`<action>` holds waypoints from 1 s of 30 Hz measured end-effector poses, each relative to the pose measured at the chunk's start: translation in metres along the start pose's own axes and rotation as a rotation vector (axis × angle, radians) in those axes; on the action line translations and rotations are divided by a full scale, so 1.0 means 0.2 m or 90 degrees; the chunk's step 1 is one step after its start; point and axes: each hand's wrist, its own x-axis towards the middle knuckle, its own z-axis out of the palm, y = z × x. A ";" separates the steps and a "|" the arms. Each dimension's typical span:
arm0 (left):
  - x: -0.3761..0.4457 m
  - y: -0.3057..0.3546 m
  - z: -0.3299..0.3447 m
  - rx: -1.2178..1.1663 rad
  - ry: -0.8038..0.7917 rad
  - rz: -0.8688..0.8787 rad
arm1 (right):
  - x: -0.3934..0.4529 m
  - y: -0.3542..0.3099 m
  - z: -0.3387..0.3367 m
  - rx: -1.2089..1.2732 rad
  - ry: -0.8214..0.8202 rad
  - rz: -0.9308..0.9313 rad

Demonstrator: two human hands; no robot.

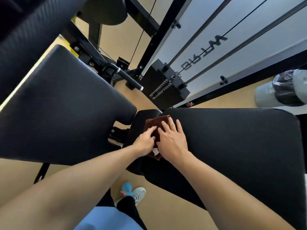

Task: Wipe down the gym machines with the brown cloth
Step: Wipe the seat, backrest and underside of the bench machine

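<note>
The fingers of the left hand (pixel 146 140) lie fairly straight and close together, their tips pressing down on the brown cloth (pixel 152 128); they do not curl round it. The right hand (pixel 172 140) lies beside it, fingers spread and flat, the inner ones resting on the cloth and the outer ones reaching onto the black pad beyond. The two hands almost touch over the cloth, and between them they cover most of it. What shows is a folded dark brown patch past the fingertips and a narrow strip near the wrists, where a small white tag (pixel 155 151) sticks out.

The cloth lies at the left end of the black seat pad (pixel 232 146), just beside the gap that separates this pad from the larger angled back pad (pixel 63 110) to the left. In the gap, metal bracket parts of the frame are visible. Both bare forearms run from the bottom corners up to the hands.

Beyond the pads stands the weight stack (pixel 167 87), with guide rods and a cable rising from it before a pale panel with dark lettering. A black handle (pixel 127 78) with silver collars juts out between the back pad and the stack. At the far right edge lies a grey dumbbell (pixel 285 90). Below the arms, on the tan floor, are a pale sneaker (pixel 138 194) and a small turquoise object (pixel 127 188) touching it.
</note>
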 end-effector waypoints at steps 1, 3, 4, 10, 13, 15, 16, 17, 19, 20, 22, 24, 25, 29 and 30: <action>0.03 0.01 -0.01 -0.024 0.005 -0.006 | 0.01 0.01 0.00 0.000 0.004 0.014; 0.10 0.05 -0.05 -0.054 0.011 -0.014 | 0.05 0.01 -0.01 0.003 0.008 0.045; 0.13 0.08 -0.07 -0.054 0.012 -0.015 | 0.07 0.01 -0.01 0.004 0.009 0.062; 0.31 0.21 -0.15 0.001 0.033 -0.031 | 0.25 0.12 -0.09 0.076 0.018 0.160; 0.28 0.18 -0.11 -0.059 0.131 -0.102 | 0.29 0.16 -0.10 0.129 0.018 0.153; 0.24 0.14 -0.05 -0.105 0.178 -0.158 | 0.32 0.17 -0.09 0.117 0.018 0.119; 0.23 0.13 -0.03 -0.123 0.182 -0.170 | 0.33 0.18 -0.10 0.106 0.019 0.102; 0.23 0.12 -0.01 -0.150 0.187 -0.178 | 0.34 0.18 -0.09 0.090 0.025 0.085; 0.23 0.11 -0.02 -0.217 0.184 -0.182 | 0.37 0.19 -0.09 0.027 0.048 0.024; 0.23 0.11 -0.02 -0.239 0.170 -0.177 | 0.40 0.19 -0.09 -0.013 0.053 -0.026; 0.23 0.11 -0.03 -0.250 0.144 -0.157 | 0.45 0.20 -0.09 -0.067 0.032 -0.115; 0.22 0.10 -0.04 -0.234 0.136 -0.142 | 0.52 0.21 -0.11 -0.059 -0.046 -0.141; 0.23 0.08 -0.05 -0.212 0.131 -0.129 | 0.55 0.21 -0.12 -0.032 -0.095 -0.128; 0.23 0.04 -0.08 -0.142 0.113 -0.102 | 0.58 0.23 -0.16 0.071 -0.151 -0.082; 0.23 0.04 -0.09 -0.131 0.110 -0.102 | 0.58 0.22 -0.16 0.065 -0.143 -0.089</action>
